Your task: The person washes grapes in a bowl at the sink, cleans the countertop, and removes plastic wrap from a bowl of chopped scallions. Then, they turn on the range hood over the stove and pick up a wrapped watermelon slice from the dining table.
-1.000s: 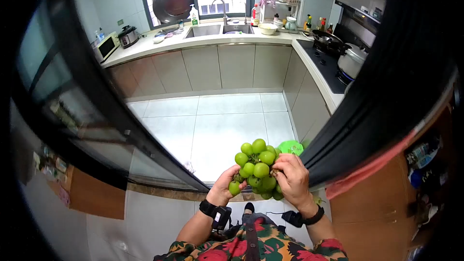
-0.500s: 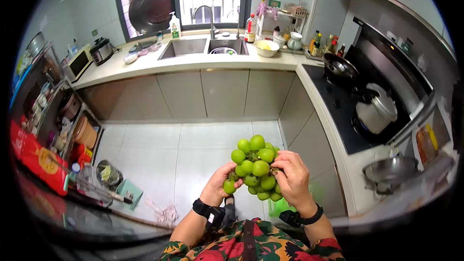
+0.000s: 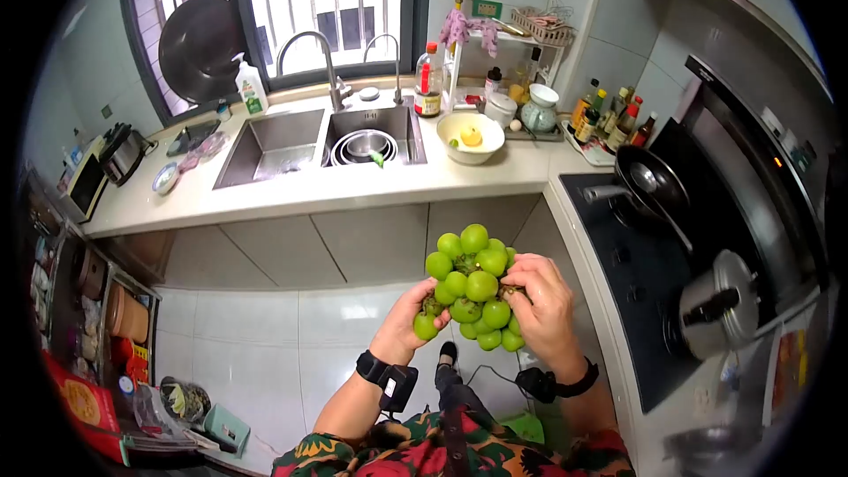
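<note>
A bunch of large green grapes is held up between my two hands, in front of my body. My left hand grips its left side, near a small brownish stem and a grape at the lower left. On the right side, the fingers of my right hand are closed on the brown stem. Parts of the fingers are hidden behind the grapes. Each wrist wears a black strap with a small device.
Ahead is the counter with a double sink holding nested bowls. A cream bowl with yellow and green pieces stands to its right. The stove at right carries a wok and a pressure cooker. Shelves line the left.
The view has moved closer to the counter and sink and turned somewhat. Both hands still hold the grapes in front of me in much the same way.
</note>
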A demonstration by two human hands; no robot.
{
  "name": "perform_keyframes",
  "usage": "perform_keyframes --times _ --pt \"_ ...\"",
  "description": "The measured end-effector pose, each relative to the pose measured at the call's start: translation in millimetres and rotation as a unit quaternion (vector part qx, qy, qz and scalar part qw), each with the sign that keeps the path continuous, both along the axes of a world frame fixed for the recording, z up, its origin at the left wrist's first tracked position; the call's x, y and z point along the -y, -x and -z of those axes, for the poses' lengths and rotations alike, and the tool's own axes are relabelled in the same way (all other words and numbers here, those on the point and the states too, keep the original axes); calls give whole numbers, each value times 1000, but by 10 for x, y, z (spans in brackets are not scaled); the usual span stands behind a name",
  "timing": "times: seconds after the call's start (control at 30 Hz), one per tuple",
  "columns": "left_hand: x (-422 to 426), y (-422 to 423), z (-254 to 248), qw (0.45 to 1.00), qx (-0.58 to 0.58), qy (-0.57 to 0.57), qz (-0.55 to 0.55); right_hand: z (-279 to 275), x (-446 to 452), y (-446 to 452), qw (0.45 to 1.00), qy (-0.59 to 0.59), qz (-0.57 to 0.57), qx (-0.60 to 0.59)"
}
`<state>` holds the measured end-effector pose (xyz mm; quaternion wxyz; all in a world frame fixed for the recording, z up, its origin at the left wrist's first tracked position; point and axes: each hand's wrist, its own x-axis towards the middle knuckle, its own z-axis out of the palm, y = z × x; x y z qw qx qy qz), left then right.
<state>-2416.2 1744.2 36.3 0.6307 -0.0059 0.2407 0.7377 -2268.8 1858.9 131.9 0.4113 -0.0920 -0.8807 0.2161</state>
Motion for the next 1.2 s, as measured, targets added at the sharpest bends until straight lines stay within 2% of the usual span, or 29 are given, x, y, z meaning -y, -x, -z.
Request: perform_keyframes --times 0.1,0.27,0.4,0.47,0.53,0.57,0.6,0.67,0.73,0.77,0.8,0.83,0.87,0.9,0.93,0.97,1.0,1.07,1.1,1.13,1.2 --pt "-561 450 51 1000 -22 10 -12 147 -589 437 1000 -21 -8 5" --pt "-1276 1115 -66 999 -18 35 -17 57 -1421 1130 1000 6 -20 -8" --pt "-1782 1577 -229 995 13 79 -51 88 -1943 1608 1000 22 -10 -9" --pt "-2057 1892 -144 995 26 84 -51 163 -2195 1797 999 35 16 -22" --pt "-2335 2149 -73 985 -52 118 -118 220 -2421 1933 998 34 48 -23" --pt "-2483 2295 -27 985 -80 94 -117 189 -2524 2000 997 45 62 -22" --pt "-2667 2444 -337 985 -93 71 -126 -180 -2637 2093 996 48 77 -26" --pt "-2949 2573 58 975 -136 121 -131 159 -2815 2202 994 36 99 -11" --pt "-3242 2637 121 963 -185 148 -125 179 -2972 2324 993 22 119 1" --pt "-3360 2644 550 958 -228 147 -96 540 -3018 2343 990 34 135 1" --pt "-3475 2690 577 949 -274 144 -66 530 -3073 2394 987 47 151 -3" --pt "-3561 2720 389 923 -347 162 -43 352 -3127 2446 986 61 157 -5" --pt "-3635 2754 383 924 -344 164 -37 288 -3183 2476 985 64 162 -1" --pt "-3701 2757 463 827 -529 192 22 357 -3243 2481 982 80 170 -5" --pt "-3768 2784 490 687 -692 210 78 389 -3311 2500 980 98 175 -14" --pt "-3798 2820 520 629 -741 204 120 415 -3359 2531 979 102 178 -14" --pt "-3860 2842 603 629 -740 206 123 491 -3405 2551 978 112 173 -16" --pt "-3961 2892 309 539 -827 160 -6 190 -3487 2608 979 125 158 -18" --pt "-4011 2879 495 525 -834 165 40 428 -3517 2615 980 124 154 -12" --pt "-4070 2851 565 524 -834 171 41 511 -3538 2627 980 123 153 -11" --pt "-4239 2816 697 446 -865 182 140 628 -3612 2639 980 133 145 -18"
